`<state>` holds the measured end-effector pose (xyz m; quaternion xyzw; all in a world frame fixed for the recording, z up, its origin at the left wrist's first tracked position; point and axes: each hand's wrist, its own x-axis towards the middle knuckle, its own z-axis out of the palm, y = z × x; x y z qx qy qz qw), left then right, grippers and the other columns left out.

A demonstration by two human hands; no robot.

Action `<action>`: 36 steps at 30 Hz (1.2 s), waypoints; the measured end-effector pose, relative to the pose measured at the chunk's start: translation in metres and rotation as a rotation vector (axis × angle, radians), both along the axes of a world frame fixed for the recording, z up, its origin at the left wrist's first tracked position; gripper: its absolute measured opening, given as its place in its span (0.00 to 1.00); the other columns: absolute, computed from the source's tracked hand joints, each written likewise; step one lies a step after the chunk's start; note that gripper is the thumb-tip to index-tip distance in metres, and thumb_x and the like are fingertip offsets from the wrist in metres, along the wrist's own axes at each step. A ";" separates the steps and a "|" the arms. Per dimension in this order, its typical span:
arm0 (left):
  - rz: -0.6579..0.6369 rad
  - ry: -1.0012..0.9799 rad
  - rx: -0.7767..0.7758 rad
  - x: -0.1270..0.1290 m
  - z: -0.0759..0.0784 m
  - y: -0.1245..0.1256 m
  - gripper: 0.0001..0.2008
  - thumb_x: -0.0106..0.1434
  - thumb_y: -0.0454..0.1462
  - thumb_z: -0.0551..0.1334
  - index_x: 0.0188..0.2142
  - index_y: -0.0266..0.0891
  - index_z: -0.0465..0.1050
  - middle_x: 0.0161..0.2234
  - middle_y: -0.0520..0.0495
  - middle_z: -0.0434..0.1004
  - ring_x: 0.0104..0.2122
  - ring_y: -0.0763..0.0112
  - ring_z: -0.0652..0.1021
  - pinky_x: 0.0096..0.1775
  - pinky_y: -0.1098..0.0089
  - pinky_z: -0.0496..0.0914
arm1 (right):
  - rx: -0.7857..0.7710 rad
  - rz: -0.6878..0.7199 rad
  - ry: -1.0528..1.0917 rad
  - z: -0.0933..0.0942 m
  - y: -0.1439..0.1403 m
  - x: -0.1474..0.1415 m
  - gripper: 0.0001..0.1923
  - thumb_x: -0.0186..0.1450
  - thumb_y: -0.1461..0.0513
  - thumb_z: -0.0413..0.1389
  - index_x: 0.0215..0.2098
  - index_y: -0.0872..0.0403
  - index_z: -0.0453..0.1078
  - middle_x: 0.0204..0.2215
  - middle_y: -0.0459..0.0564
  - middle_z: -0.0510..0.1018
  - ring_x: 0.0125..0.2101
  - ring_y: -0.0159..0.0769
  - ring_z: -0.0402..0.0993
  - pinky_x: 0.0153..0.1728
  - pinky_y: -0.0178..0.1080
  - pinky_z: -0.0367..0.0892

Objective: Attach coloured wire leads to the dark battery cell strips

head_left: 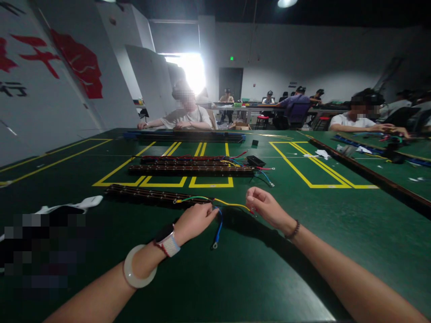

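A long dark terminal strip (148, 195) lies across the green table in front of me, with green, yellow and blue wires leaving its right end. My left hand (195, 220) pinches the wires near that end, and the blue wire (218, 231) hangs down from it to a ring lug. My right hand (266, 207) is closed on the far end of the yellow wire (232, 204), pulled out to the right. A pale bangle and a watch sit on my left wrist.
Two more dark strips (190, 169) with loose wires lie further back inside yellow floor-style markings (161, 183), with a small black box (256, 160) beside them. A white cloth (84, 204) lies at the left. People sit at the far side and at the neighbouring table on the right.
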<state>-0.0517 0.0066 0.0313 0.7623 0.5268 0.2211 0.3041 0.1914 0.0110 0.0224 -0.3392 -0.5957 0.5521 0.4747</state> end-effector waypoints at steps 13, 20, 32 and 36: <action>0.218 -0.825 -0.589 -0.036 0.004 0.002 0.11 0.65 0.41 0.53 0.39 0.35 0.65 0.22 0.49 0.72 0.21 0.73 0.75 0.23 0.76 0.66 | -0.018 0.059 0.001 0.004 -0.004 -0.002 0.14 0.59 0.53 0.59 0.29 0.52 0.60 0.19 0.39 0.62 0.19 0.25 0.56 0.20 0.31 0.51; 0.257 -0.905 -0.505 -0.031 0.002 0.003 0.08 0.66 0.39 0.52 0.42 0.37 0.60 0.22 0.50 0.73 0.22 0.73 0.75 0.23 0.76 0.67 | -0.002 0.024 -0.028 -0.006 0.005 0.006 0.14 0.60 0.53 0.57 0.30 0.53 0.61 0.18 0.39 0.64 0.19 0.25 0.57 0.21 0.32 0.53; -0.006 -0.542 -0.213 0.003 0.023 0.016 0.21 0.63 0.53 0.51 0.43 0.38 0.62 0.19 0.52 0.71 0.16 0.72 0.73 0.17 0.76 0.64 | 0.041 -0.070 -0.123 -0.022 0.024 0.018 0.14 0.60 0.52 0.56 0.27 0.54 0.64 0.17 0.39 0.64 0.18 0.25 0.55 0.20 0.32 0.50; -0.148 -0.141 0.029 0.027 0.024 0.012 0.19 0.64 0.51 0.50 0.42 0.40 0.67 0.20 0.53 0.70 0.16 0.74 0.71 0.19 0.75 0.62 | 0.036 -0.102 -0.161 -0.025 0.028 0.022 0.16 0.60 0.51 0.56 0.25 0.54 0.64 0.16 0.39 0.64 0.18 0.25 0.55 0.20 0.32 0.50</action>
